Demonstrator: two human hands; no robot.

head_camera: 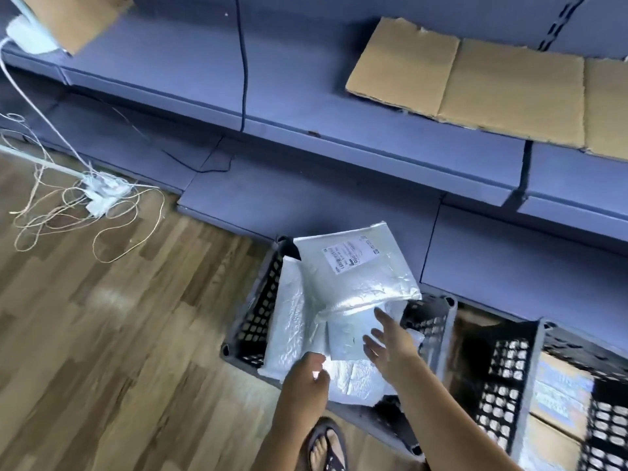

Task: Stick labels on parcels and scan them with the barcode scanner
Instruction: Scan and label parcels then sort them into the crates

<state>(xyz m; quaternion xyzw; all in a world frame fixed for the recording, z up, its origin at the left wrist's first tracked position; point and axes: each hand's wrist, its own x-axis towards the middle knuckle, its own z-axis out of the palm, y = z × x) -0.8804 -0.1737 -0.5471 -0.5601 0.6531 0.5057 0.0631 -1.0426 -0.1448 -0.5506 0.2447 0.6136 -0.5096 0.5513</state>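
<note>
A black plastic crate (258, 317) on the floor holds several silver padded mailers. The top mailer (367, 277) lies tilted across the pile and carries a white shipping label (350, 254). My right hand (390, 341) hovers over the crate just below that mailer, fingers straight and spread, holding nothing. My left hand (306, 379) is at the crate's near edge; its fingers curl against the edge of a lower silver mailer (289, 321), and the motion blur hides whether they grip it. No barcode scanner is in view.
A second black crate (503, 396) at the right holds cardboard boxes (560, 396). Blue shelving (339, 137) runs behind, with flattened cardboard (465, 83) on it. Loose string and cables (85, 205) lie on the wooden floor at left. My sandalled foot (328, 447) is below.
</note>
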